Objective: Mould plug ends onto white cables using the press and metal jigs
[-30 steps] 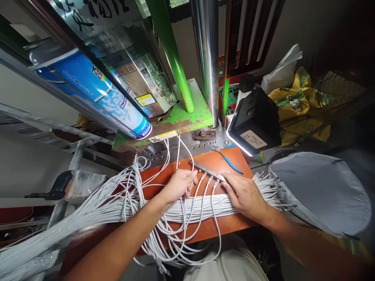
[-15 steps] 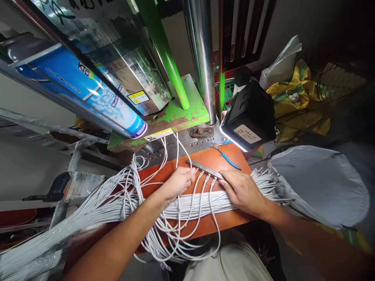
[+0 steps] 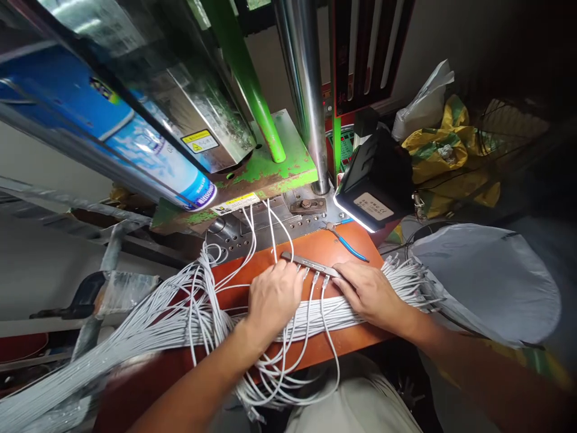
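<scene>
A narrow metal bar [image 3: 311, 265] lies above the orange board, with white cables and their clear plugs [image 3: 316, 277] hanging from its lower side. My right hand [image 3: 372, 291] grips the bar's right end between thumb and fingers. My left hand [image 3: 276, 294] is at the bar's left end, back of the hand up and fingers curled at the leftmost plugs; what its fingertips hold is hidden. Beneath both hands a thick bundle of white cables [image 3: 336, 314] crosses the orange board [image 3: 311, 240].
Behind the board stands a press with a green plate [image 3: 288, 144] and a steel column [image 3: 311, 90]. Blue-handled pliers [image 3: 351, 245] lie near a black lamp [image 3: 378, 180]. A blue spray can [image 3: 157, 150] leans at the left, and a white bag [image 3: 491, 282] is at the right.
My left hand has turned over and closed in around the leftmost plugs, its back now facing up. My right hand keeps its hold on the bar. The view has shifted slightly.
</scene>
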A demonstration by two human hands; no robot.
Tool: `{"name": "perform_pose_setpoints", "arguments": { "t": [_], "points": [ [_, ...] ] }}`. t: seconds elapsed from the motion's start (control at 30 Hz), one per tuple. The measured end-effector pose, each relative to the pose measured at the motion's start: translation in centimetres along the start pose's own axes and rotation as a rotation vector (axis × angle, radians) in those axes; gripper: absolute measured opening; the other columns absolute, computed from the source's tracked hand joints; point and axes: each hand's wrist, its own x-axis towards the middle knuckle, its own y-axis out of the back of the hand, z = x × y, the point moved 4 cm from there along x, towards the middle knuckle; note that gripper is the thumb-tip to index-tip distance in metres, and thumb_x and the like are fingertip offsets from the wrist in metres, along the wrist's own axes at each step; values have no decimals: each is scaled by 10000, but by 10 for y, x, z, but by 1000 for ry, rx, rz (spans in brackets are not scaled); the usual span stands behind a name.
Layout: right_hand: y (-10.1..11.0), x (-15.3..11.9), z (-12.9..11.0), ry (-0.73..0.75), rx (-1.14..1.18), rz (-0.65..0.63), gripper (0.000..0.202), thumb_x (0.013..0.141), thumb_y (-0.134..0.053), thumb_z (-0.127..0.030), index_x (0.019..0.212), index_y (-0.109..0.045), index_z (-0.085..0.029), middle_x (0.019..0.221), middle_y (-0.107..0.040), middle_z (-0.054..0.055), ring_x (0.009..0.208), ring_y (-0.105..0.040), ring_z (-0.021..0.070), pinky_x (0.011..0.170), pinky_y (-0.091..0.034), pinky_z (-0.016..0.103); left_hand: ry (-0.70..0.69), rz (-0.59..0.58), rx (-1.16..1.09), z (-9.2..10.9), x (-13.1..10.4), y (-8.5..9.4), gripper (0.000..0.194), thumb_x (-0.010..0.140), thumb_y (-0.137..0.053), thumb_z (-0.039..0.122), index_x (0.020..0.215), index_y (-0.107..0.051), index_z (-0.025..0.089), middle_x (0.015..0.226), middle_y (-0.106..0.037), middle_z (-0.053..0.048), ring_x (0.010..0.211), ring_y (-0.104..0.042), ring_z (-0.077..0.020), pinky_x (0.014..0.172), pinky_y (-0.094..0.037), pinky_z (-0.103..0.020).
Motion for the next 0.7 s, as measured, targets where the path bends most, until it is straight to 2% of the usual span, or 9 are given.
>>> {"name": "perform_pose_setpoints", "arguments": {
  "t": [0.1, 0.23, 0.37, 0.43, 0.47, 0.53, 0.6, 0.67, 0.7],
  "points": [
    [2, 3, 0, -2, -53, -13, 229, 1088, -451, -281, 1050, -654, -181, 1019, -657, 102, 946, -597, 228, 846, -470, 354, -76, -92, 190, 8, -7, -14, 353, 1056, -449, 363, 906, -714, 185, 897, -723, -142, 843, -691, -306, 693, -407, -363],
    [1, 3, 1, 33, -70, -39, 215, 1082, -456, -264, 1025, -651, -193, 1003, -640, 94, 943, -574, 234, 839, -470, 367, -93, -143, 164, 10, -5, -27, 372, 1060, -430, 338, 896, -726, 183, 896, -735, -150, 817, -695, -300, 677, -399, -359],
    [2, -3, -2, 33, -75, -55, 190, 1071, -469, -255, 1045, -650, -206, 989, -638, 91, 939, -582, 248, 811, -484, 383, -94, -145, 28, 1, -2, -17, 319, 1037, -498, 335, 823, -695, 202, 831, -719, -119, 724, -657, -265, 661, -385, -345],
    [8, 9, -6, 22, -64, -42, 210, 1082, -447, -268, 1131, -643, -211, 1048, -655, 102, 973, -604, 254, 837, -508, 394, -99, -42, -104, -10, 5, -1, 269, 1016, -572, 398, 832, -668, 227, 798, -693, -75, 700, -632, -237, 669, -401, -332],
    [12, 24, -9, 41, -63, -15, 245, 1090, -426, -276, 1217, -625, -207, 1137, -660, 119, 1039, -613, 262, 886, -518, 404, -79, 63, -176, -19, 11, 9, 237, 1004, -600, 429, 877, -656, 237, 811, -683, -59, 719, -631, -230, 691, -421, -327],
    [19, 73, -16, 112, -92, 86, 367, 1100, -391, -293, 1417, -528, -170, 1387, -593, 169, 1255, -563, 287, 1041, -488, 431, -3, 311, -277, -38, 27, 28, 240, 983, -637, 474, 1036, -617, 241, 927, -679, -65, 841, -651, -240, 782, -471, -332],
    [21, 141, -17, 138, -170, 166, 465, 1091, -394, -321, 1489, -471, -93, 1517, -498, 221, 1418, -438, 349, 1154, -401, 492, 98, 499, -269, -53, 46, 38, 437, 931, -700, 527, 1187, -547, 208, 1094, -657, -123, 1030, -645, -293, 909, -491, -381],
    [12, 213, -6, 4, -229, 111, 377, 1071, -398, -261, 1290, -622, -51, 1335, -626, 242, 1310, -524, 375, 1101, -428, 501, 198, 581, -185, -59, 64, 39, 675, 830, -787, 600, 1250, -499, 158, 1209, -606, -196, 1166, -597, -374, 994, -476, -466],
    [6, 244, -2, 1, -231, 70, 316, 1037, -447, -216, 1182, -673, -48, 1219, -681, 232, 1222, -580, 369, 1059, -455, 483, 244, 598, -140, -60, 71, 36, 771, 775, -825, 627, 1265, -489, 136, 1231, -587, -224, 1193, -579, -412, 1012, -466, -506]
  ]
}}
